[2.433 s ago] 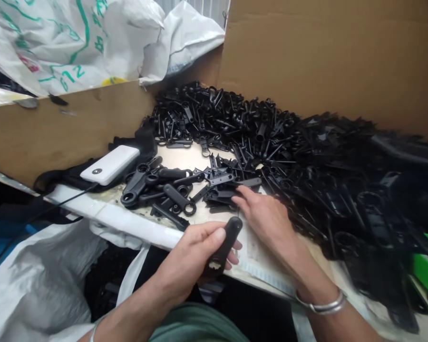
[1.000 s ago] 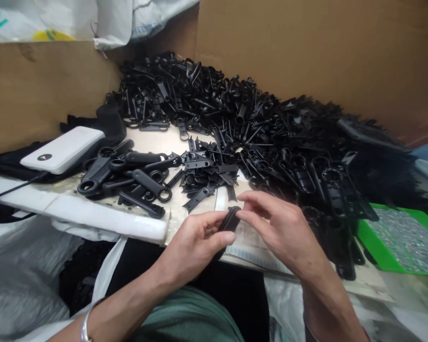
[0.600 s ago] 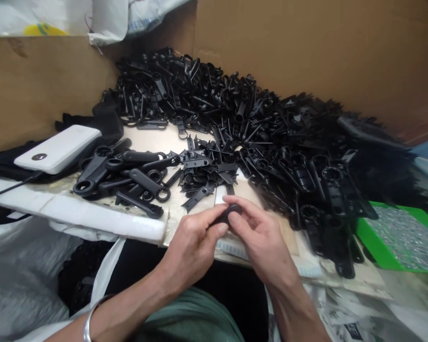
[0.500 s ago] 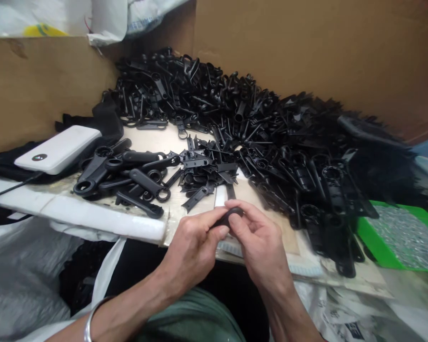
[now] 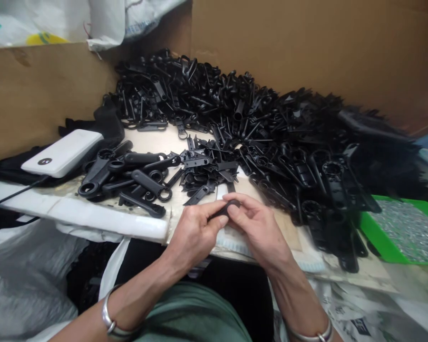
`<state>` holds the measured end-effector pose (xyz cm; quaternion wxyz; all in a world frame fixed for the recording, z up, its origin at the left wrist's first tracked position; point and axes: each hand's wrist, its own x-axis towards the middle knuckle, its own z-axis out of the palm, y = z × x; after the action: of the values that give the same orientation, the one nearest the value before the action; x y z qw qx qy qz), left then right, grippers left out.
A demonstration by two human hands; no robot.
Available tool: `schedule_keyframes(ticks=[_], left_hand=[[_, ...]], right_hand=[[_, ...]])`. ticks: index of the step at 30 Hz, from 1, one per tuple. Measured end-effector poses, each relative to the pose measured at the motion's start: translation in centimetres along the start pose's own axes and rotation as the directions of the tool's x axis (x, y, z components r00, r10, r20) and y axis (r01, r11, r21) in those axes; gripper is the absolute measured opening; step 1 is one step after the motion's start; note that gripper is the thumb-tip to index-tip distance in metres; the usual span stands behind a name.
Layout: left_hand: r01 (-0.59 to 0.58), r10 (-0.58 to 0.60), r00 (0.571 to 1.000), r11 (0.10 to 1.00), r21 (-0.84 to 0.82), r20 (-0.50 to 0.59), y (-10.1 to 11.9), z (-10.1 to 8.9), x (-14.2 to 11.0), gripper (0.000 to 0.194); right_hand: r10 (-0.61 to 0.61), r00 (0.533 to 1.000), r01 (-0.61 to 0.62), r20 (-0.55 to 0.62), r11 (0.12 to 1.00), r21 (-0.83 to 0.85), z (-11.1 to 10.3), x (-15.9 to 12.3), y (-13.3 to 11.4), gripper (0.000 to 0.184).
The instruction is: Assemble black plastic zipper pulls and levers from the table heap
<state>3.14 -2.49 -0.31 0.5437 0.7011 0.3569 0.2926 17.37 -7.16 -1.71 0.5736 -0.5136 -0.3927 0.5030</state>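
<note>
Between my hands, just above the table's front edge, is a small black plastic part [image 5: 225, 209], mostly covered by fingers. My left hand [image 5: 196, 230] is closed on its left end. My right hand [image 5: 258, 228] pinches the other end, thumb on top. Right beyond the hands lies a small heap of flat black pieces [image 5: 199, 161] with pointed ends. To the left are several black plastic handles [image 5: 148, 183] with ring-shaped ends. More ring-ended black parts [image 5: 331, 173] lie on the right side.
A large pile of black parts [image 5: 199, 90] rises against cardboard walls [image 5: 306, 42]. On the left rests a white power bank [image 5: 62, 152] with a cable. A green tray [image 5: 374, 237] of small shiny metal pieces stands at right. White foam [image 5: 121, 221] lines the front edge.
The view has shifted slightly, and both hands sit a little higher in it. They still hold the black part between them. The piles look unchanged.
</note>
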Motion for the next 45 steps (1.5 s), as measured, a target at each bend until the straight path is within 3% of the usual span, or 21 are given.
schedule_keyframes(ticks=[7, 11, 17, 20, 26, 32, 36, 39, 42, 45], left_hand=[[-0.067, 0.067, 0.998, 0.996, 0.052, -0.002, 0.6, -0.1, 0.0, 0.037], [-0.022, 0.022, 1.0, 0.998, 0.058, 0.0, 0.2, 0.0, 0.5, 0.033], [0.053, -0.049, 0.999, 0.94, -0.336, 0.021, -0.5, 0.5, 0.9, 0.034], [0.076, -0.062, 0.997, 0.912, -0.402, 0.049, -0.3, 0.7, 0.8, 0.032], [-0.019, 0.025, 0.999, 0.981, -0.192, 0.027, -0.2, 0.6, 0.2, 0.033], [-0.042, 0.067, 0.989, 0.981, -0.188, 0.129, -0.3, -0.2, 0.3, 0.039], [-0.158, 0.152, 0.976, 0.987, 0.026, 0.155, 0.3, -0.6, -0.1, 0.025], [-0.323, 0.309, 0.944, 0.936, 0.139, 0.114, 0.8, -0.6, -0.6, 0.02], [-0.442, 0.429, 0.897, 0.87, 0.218, 0.107, 0.9, 0.1, -0.7, 0.019], [-0.365, 0.35, 0.931, 0.904, 0.224, 0.107, 0.5, 0.8, -0.2, 0.021]], right_hand=[[-0.135, 0.99, 0.119, -0.044, 0.959, -0.258, -0.3, -0.5, -1.4, 0.013], [-0.12, 0.99, 0.11, -0.075, 0.986, -0.125, -0.1, 0.2, -0.6, 0.014], [0.009, 0.999, -0.011, 0.032, 0.997, 0.074, -0.5, 0.8, -0.4, 0.03], [0.007, 1.0, -0.008, 0.009, 0.995, 0.099, -0.6, 0.4, -0.8, 0.034], [-0.144, 0.989, 0.136, -0.026, 0.971, -0.194, -0.5, -0.2, -1.4, 0.015], [-0.222, 0.975, 0.218, -0.001, 0.96, -0.175, -0.7, -0.5, -1.0, 0.015], [-0.253, 0.967, 0.249, 0.006, 0.946, -0.206, -0.6, -1.2, -1.4, 0.015], [-0.319, 0.948, 0.311, 0.017, 0.908, -0.282, -0.2, -2.1, -1.9, 0.016], [-0.383, 0.923, 0.352, -0.045, 0.884, -0.308, -0.2, -2.7, -1.5, 0.012], [-0.331, 0.927, 0.268, -0.176, 0.913, -0.308, -0.7, -2.3, -0.1, 0.007]])
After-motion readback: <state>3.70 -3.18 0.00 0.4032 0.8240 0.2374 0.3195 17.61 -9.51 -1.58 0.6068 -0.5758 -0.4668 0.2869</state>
